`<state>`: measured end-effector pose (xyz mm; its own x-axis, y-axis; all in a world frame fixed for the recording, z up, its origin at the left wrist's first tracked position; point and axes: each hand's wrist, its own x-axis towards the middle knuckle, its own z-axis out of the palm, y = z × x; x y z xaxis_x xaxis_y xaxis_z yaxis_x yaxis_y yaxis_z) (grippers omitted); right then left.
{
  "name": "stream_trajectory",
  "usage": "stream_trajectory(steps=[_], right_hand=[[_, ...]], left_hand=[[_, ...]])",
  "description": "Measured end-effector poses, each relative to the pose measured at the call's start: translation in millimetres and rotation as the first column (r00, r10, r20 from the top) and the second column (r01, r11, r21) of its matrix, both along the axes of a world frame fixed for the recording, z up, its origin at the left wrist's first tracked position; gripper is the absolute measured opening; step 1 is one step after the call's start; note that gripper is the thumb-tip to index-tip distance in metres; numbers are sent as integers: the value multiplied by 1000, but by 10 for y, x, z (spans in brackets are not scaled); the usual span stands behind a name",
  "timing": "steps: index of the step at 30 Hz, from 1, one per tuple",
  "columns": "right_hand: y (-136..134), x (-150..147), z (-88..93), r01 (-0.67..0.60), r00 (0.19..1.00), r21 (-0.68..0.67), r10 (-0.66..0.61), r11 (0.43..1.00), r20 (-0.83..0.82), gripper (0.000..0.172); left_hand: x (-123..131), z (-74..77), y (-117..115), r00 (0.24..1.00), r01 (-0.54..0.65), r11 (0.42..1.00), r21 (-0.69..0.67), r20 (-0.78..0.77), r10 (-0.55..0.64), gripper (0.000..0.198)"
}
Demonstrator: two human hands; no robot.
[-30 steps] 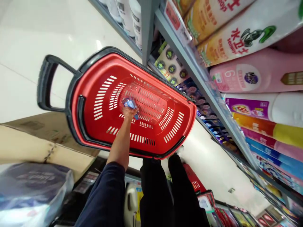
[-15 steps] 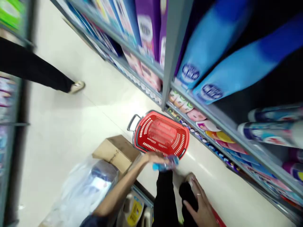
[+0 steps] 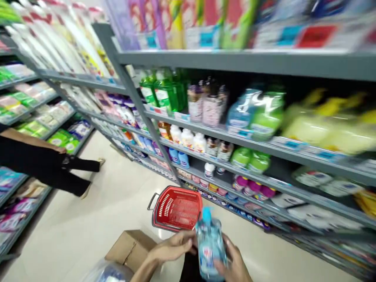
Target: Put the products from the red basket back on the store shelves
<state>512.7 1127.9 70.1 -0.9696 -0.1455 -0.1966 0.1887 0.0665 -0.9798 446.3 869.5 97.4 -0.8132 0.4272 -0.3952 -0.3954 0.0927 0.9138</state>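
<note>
A clear blue bottle (image 3: 208,248) with a bright blue top stands nearly upright in front of me, low in the head view. My right hand (image 3: 233,262) wraps it from the right side, thumb across the lower front; the other fingers are partly behind it. On the left, my left hand (image 3: 174,248) has its thumb and fingers stretched towards the bottle. Its fingertips are at the bottle's edge, slightly blurred, and I cannot tell whether they touch. Just beyond the hands, a red shopping basket (image 3: 162,223) rests on the floor, its handle to the left.
Shelves (image 3: 235,62) of bottles run along the right. A cardboard box (image 3: 129,246) and a plastic-wrapped bundle (image 3: 110,272) lie at lower left. Another person's dark-trousered leg (image 3: 44,164) is in the aisle, beside the left shelves (image 3: 26,211).
My view has tipped up towards the shelves. The bottle, lying sideways in my left hand before, is now raised upright in my right hand. My left hand's fingers have opened.
</note>
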Motion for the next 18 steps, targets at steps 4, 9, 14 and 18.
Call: stream_trajectory(steps=[4,9,14,18], right_hand=[[550,1,791,50,991,-209,-75,977,-110,63],[1187,239,1196,93,967,-269,-151,959,-205,60],[1593,681,1369,168,912,-120,-200,978,-358,50],[1682,1003,1237,207,911,-61,-215,976,-352,43]], left_hand=[[343,531,1091,997,-36,981,192,-54,47,82],[569,945,1959,985,-19,978,210,-161,54,66],[891,1139,2271,995,25,985,169,-104,-7,68],[1174,986,2346,999,24,994,109,-50,-18,66]])
